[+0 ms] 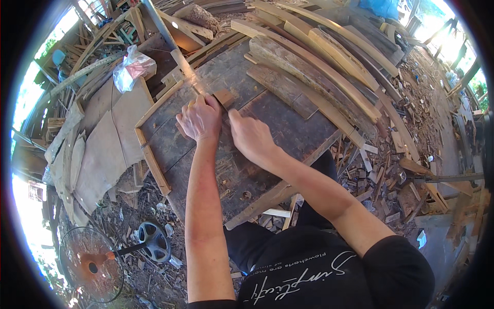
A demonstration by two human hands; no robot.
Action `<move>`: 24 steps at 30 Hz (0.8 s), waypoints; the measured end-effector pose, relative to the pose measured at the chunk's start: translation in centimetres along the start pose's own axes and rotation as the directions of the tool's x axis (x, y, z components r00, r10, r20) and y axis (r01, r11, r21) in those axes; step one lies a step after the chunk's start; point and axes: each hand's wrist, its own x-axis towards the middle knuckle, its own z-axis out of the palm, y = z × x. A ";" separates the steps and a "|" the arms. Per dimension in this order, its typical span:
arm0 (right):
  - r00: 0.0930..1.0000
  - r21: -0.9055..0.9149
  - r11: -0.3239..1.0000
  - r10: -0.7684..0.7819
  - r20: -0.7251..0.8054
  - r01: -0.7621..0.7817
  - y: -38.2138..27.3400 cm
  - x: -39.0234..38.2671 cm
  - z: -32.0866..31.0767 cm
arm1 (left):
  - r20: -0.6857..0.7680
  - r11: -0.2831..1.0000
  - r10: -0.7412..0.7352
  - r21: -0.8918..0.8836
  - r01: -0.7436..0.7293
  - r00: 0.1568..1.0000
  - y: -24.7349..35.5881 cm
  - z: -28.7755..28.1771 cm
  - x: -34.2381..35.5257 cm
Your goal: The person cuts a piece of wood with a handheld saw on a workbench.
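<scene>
My left hand (199,118) is closed at the near end of a long, narrow wooden strip (188,69), which runs away to the upper left over the workbench edge. To its right, my right hand (251,135) makes a fist round a slim tool whose handle is hidden. A thin dark blade (221,104) shows between the two hands; its exact kind I cannot make out. Just beyond the blade lies a small brown wood block (224,96). Both hands are over the dark, worn workbench top (180,139).
Long curved planks (329,56) are stacked along the bench's far right side. A clear plastic bag (134,68) hangs at the upper left, above a bent sheet (105,154). On the lower left stands a round fan (91,263). Wood scraps (378,180) litter the ground.
</scene>
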 end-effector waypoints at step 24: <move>0.997 -0.006 0.999 -0.033 -0.067 0.033 0.1 1.4 0.2 | 0.047 1.000 -0.021 -0.004 0.021 0.999 0.5 -0.2 0.4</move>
